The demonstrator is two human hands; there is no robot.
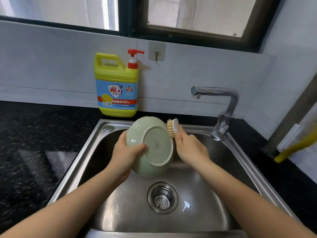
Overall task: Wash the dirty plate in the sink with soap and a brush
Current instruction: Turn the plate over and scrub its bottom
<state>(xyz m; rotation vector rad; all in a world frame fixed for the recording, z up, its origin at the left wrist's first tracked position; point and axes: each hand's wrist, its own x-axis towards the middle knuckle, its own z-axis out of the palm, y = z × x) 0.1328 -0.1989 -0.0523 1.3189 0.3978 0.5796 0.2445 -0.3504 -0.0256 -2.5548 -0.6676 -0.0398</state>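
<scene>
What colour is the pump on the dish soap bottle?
The pump is red; the head view shows it.

Left hand (126, 152) grips tilted green plate (151, 146) over sink (197, 194); right hand (190, 147) presses brush (172, 127) against it.

Soft daylight enters through the window (197, 14) at the top; glare patches shine on the sink (186, 206) floor, lower centre; the counter (25, 143) at left looks smeared; edges bow with wide-angle distortion.
</scene>
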